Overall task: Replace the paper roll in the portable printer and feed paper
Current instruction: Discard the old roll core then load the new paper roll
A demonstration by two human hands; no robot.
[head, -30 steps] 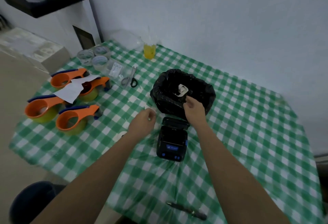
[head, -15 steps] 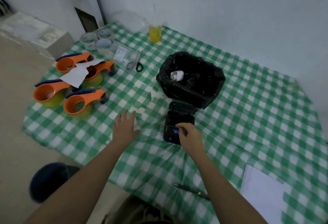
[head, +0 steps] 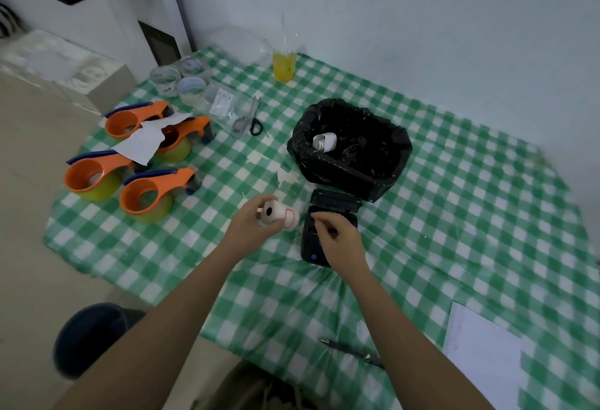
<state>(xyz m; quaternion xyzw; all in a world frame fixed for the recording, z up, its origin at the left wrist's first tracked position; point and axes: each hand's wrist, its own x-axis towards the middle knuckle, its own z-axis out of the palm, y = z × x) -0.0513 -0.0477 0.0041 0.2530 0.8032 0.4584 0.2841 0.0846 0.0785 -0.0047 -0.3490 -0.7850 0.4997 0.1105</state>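
New roll [head: 281, 216] is off the table, pinched in the left hand [head: 251, 226] with fingers wrapped round its near end, just left of the open printer [head: 328, 224], right hand [head: 337, 240] over the printer with fingertips pinched together, can't tell on what, bin [head: 350, 149] behind.

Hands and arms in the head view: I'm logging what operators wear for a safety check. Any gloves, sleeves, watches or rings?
Nothing is worn that shows. The left hand and right hand are bare, without gloves. Both forearms are uncovered as far as the bottom edge of the picture, so no sleeve appears. No watch, bracelet or ring is visible, though the picture is somewhat soft.
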